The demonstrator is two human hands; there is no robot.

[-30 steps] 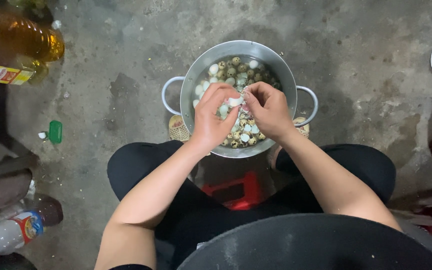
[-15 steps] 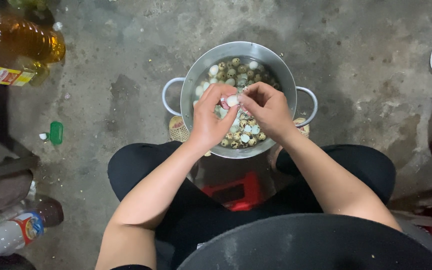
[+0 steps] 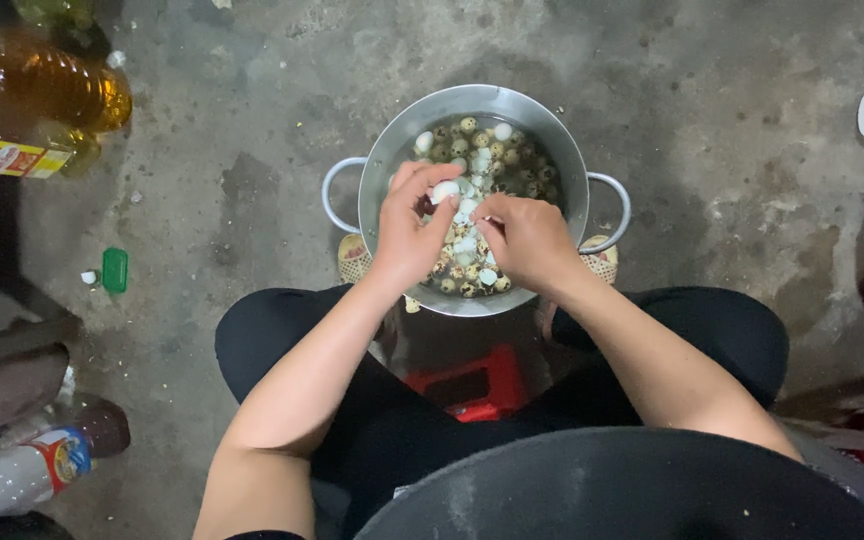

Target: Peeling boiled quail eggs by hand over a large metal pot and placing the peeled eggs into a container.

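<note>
Head view looks straight down on a grey concrete floor (image 3: pixel 712 130), where a person sits on a low red stool (image 3: pixel 467 385) with knees apart. Between the feet stands a round metal pot (image 3: pixel 552 130) with two handles, and it holds water and many small speckled quail eggs (image 3: pixel 512 160). Most of these eggs have the brown-spotted shell on, while a smaller number of white peeled eggs (image 3: pixel 467 245) lie among them near the middle, so I judge the peeling is under way with the larger part left to do.

Both hands are above the pot. The left hand (image 3: pixel 410 232) has its fingers closed around one white egg (image 3: pixel 445 191), which is held just over the water. The right hand (image 3: pixel 532 240) is just beside it, with fingers pinched together at the egg, probably on a bit of shell; I cannot tell this surely.

At the far left stand an oil bottle (image 3: pixel 52 85) and a small green cap (image 3: pixel 114 270).
</note>
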